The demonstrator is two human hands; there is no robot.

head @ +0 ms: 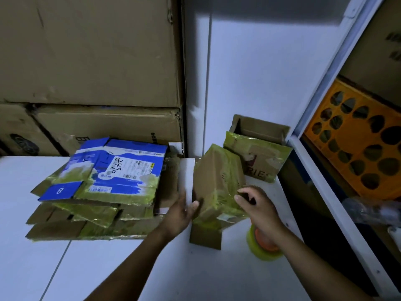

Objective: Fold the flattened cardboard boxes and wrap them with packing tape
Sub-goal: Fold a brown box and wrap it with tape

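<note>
Two forearms reach in from the bottom edge of the frame over the white table (108,268). Low at right of centre, a roll of yellow-green packing tape (263,248) with an orange core sits just under the right wrist, kept close, I'd say, for the next wrap. The arm covers enough of it that I cannot tell whether it lies on the table or hangs from the hand. The left hand (181,213) is spread, thumb and palm pressed to the left side of the brown box (217,174) to steady it. The right hand (258,207) has its fingers curled at the box's lower right corner, apparently pinching it through the glossy film. What is inside those fingers is lost in shadow. The box stands tilted at centre frame, mostly taped, with a bare flap (206,235) sticking out below, so the wrapping looks unfinished. At centre left lies a stack of flattened boxes (97,213), already banded in the same tape, topped by a blue-and-white carton (121,168) whose label is too small to read. Behind the held box, against the wall, an open-topped taped box (260,155) stands with only part of its lettering visible. Big cartons (86,51) fill the upper left, and at the right edge an orange crate (355,148) sits on shelving.
</note>
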